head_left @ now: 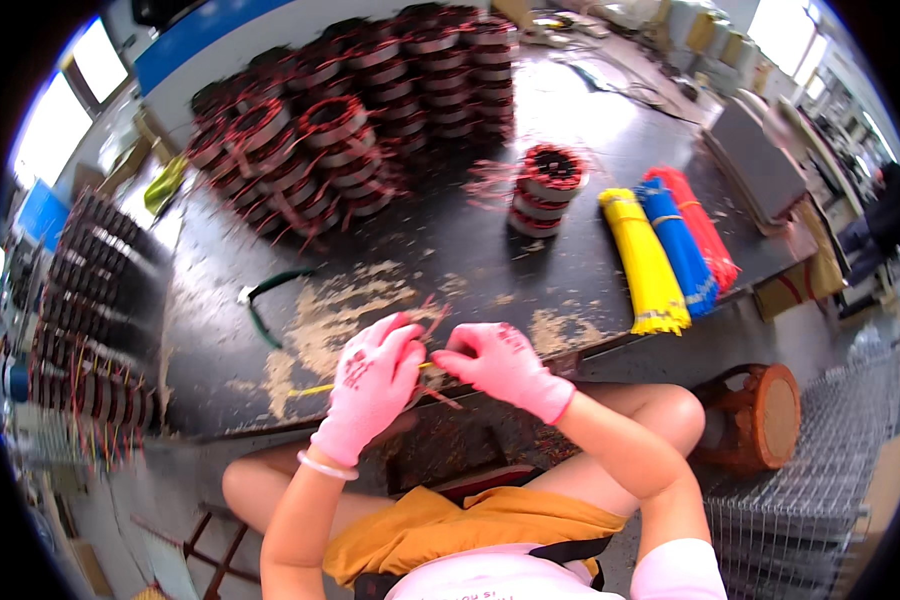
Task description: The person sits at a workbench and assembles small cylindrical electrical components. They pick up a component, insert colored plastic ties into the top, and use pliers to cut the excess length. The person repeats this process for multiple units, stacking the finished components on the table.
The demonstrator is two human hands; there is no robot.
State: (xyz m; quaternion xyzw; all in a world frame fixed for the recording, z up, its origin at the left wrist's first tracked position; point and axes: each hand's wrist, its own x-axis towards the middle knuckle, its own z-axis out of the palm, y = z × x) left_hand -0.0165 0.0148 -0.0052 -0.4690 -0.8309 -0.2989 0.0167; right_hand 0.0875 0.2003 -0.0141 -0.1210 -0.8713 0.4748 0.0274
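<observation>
Both my hands wear pink gloves and meet over the near edge of the dark worktable. My left hand is closed, and a thin yellow wire passes through it, one end sticking out to the left over the tabletop. On the other side a short bit of yellow shows between my hands, where my right hand pinches with thumb and forefinger. Thin reddish wires stick out above and below my left fingers; what they belong to is hidden by the glove.
Tall stacks of stator cores with red wires fill the far left. A smaller stack stands right of centre, beside yellow, blue and red wire bundles. A dark green strip lies left. A wooden stool stands right.
</observation>
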